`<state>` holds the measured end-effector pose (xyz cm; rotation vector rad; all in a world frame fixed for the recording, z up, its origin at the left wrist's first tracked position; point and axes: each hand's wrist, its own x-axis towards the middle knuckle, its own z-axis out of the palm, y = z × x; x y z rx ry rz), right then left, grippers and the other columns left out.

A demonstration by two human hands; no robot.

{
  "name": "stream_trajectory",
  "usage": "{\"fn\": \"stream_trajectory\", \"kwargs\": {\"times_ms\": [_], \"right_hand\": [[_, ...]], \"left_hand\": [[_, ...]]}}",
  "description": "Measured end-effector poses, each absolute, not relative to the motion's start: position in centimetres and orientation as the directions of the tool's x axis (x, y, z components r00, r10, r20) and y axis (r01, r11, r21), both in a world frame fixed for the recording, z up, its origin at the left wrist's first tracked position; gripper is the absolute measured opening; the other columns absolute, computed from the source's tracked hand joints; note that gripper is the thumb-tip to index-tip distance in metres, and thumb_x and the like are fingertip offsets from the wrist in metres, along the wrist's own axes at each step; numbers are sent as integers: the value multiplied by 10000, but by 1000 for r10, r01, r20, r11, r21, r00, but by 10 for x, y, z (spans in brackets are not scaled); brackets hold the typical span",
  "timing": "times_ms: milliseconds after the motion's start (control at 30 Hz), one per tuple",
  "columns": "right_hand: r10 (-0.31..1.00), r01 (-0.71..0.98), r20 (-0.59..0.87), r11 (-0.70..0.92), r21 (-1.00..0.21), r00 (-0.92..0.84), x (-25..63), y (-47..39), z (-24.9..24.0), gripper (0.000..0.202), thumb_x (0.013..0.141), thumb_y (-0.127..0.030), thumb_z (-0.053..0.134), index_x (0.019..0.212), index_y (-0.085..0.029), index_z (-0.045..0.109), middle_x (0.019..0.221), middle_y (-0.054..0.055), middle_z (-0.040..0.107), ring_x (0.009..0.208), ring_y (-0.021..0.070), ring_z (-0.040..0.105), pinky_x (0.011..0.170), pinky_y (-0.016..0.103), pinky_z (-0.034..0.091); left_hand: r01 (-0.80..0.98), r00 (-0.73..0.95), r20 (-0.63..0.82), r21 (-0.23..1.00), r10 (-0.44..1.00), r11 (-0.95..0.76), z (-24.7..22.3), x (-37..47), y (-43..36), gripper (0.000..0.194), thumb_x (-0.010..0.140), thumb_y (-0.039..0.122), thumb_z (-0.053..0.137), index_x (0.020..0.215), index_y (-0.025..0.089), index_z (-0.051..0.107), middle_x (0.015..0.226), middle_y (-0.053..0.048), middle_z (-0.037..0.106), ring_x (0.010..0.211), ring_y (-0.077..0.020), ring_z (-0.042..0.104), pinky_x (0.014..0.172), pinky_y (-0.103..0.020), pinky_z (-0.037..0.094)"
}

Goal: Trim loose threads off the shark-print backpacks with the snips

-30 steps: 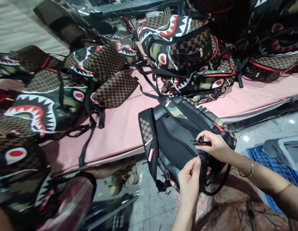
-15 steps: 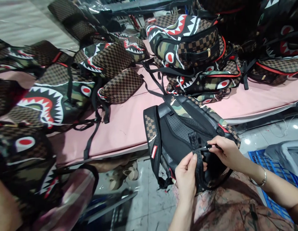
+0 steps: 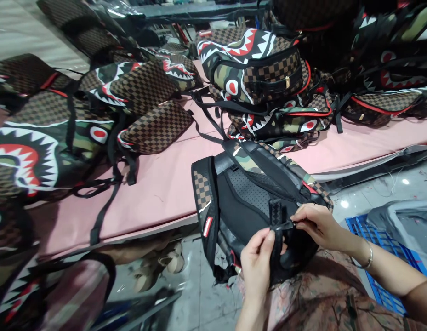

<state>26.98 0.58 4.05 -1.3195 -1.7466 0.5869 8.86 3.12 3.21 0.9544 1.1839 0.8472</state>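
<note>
A black backpack [image 3: 230, 207] with checkered and camouflage trim leans against the table edge and my lap, its padded back panel facing up. Low on that panel, my left hand [image 3: 258, 257] is closed on a black strap [image 3: 276, 248], thumb on top. To its right, my right hand [image 3: 315, 225] pinches something small and dark at its fingertips, too small to name. The fingertips of both hands are close together, with a short black band between them. A black webbing piece [image 3: 275, 211] stands up just beyond my fingers.
A pink-covered table [image 3: 165, 184] runs across the view. Stacked shark-mouth backpacks [image 3: 251, 69] stand behind mine, and more backpacks [image 3: 85, 133] lie at left. A blue crate [image 3: 382, 271] with grey material is on the floor at right. Beige shoes [image 3: 172, 262] show below the table.
The view has swung slightly, so most things sit further left. My right hand has come a little lower and nearer my left. The other person's arm at far left has gone out of view.
</note>
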Motion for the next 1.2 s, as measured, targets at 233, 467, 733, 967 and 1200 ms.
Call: {"fn": "stream_trajectory", "kwargs": {"times_ms": [233, 467, 733, 967, 1200], "right_hand": [[960, 280, 62, -18, -960, 274, 316, -13, 31, 219, 894, -350, 404, 985, -185, 517, 716, -2, 524, 636, 116, 505, 586, 232, 422], [923, 328, 27, -108, -938, 383, 335, -19, 13, 233, 757, -353, 586, 902, -171, 593, 596, -40, 474, 569, 113, 489, 573, 240, 425], [978, 515, 72, -40, -856, 197, 327, 15, 11, 315, 733, -319, 618, 1010, -176, 667, 791, 23, 674, 655, 133, 594, 630, 257, 472], [996, 588, 13, -41, -808, 87, 339, 29, 13, 318, 783, -217, 531, 1082, -215, 637, 1050, 54, 670, 945, 186, 625, 840, 328, 467], [978, 765, 150, -15, -644, 146, 316, 35, 10, 215, 733, -146, 522, 922, -187, 617, 763, 22, 671, 703, 163, 624, 644, 253, 450]], "left_hand": [[186, 125, -97, 980, 987, 72, 66, 69, 56, 374, 726, 512, 585, 593, 166, 639, 515, -12, 561, 531, -126, 502, 536, -214, 415], [152, 180, -58, 988, 982, 31, 77, 83, 69, 308, 675, 473, 644, 691, 167, 672, 560, -17, 611, 516, -135, 546, 520, -228, 462], [491, 491, -358, 867, 794, 87, 19, 158, 113, 487, 754, 567, 472, 491, 170, 577, 422, -38, 583, 369, -141, 535, 444, -241, 425], [401, 424, -384, 892, 820, 210, 3, 176, 115, 355, 770, 416, 526, 513, 175, 488, 470, -26, 608, 411, -140, 586, 459, -233, 461], [-347, 160, -246, 893, 956, 288, 3, 166, 102, 296, 698, 371, 661, 605, 113, 552, 566, 5, 602, 572, -107, 624, 670, -255, 546]]}}
